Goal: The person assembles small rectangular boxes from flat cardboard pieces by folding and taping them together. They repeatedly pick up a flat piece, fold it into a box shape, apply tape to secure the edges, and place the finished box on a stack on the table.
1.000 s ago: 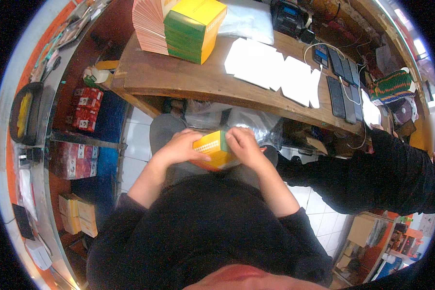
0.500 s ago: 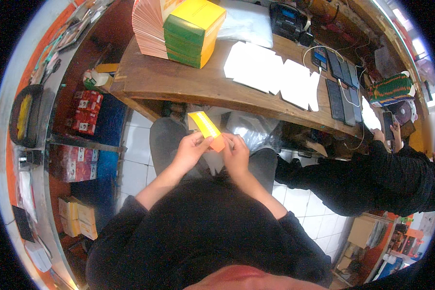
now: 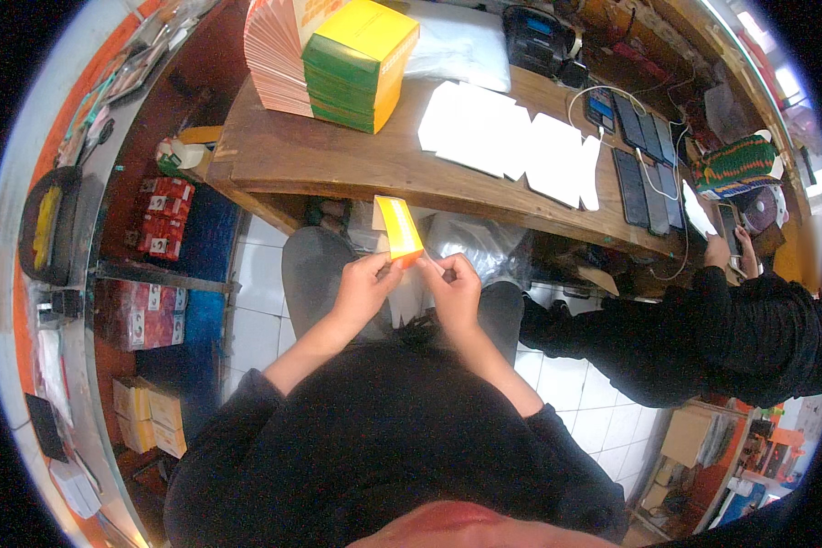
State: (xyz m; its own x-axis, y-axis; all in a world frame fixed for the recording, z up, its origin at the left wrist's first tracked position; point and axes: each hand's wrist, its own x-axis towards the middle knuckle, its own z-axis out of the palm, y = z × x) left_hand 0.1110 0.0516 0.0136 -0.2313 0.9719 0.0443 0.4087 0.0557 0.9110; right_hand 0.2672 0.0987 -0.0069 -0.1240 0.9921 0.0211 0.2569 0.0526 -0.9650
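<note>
Over my lap I hold a small yellow and orange carton (image 3: pixel 398 228), its long yellow face tilted up toward the table. My left hand (image 3: pixel 367 285) pinches its lower left corner between thumb and fingers. At the lower right end, my right hand (image 3: pixel 451 290) is closed with its fingertips on the carton's orange edge. The fingers hide part of that end. Beyond, on the wooden table (image 3: pixel 338 166), stand a stack of yellow and green cartons (image 3: pixel 356 78) and a fanned stack of pinkish flat sheets (image 3: pixel 279 64). White unfolded card blanks (image 3: pixel 484 132) lie to their right.
Several phones (image 3: pixel 644 183) with white cables lie on the table's right side. A black device (image 3: pixel 539 38) sits at the back. At the right, another person's hands (image 3: pixel 721 251) hold a phone. Red boxes (image 3: pixel 166 219) fill the shelf at left. A clear plastic bag (image 3: pixel 475 245) lies under the table.
The carton has turned more upright and shifted slightly left, showing its side more. Both hands stay on its lower end, the right a little further right.
</note>
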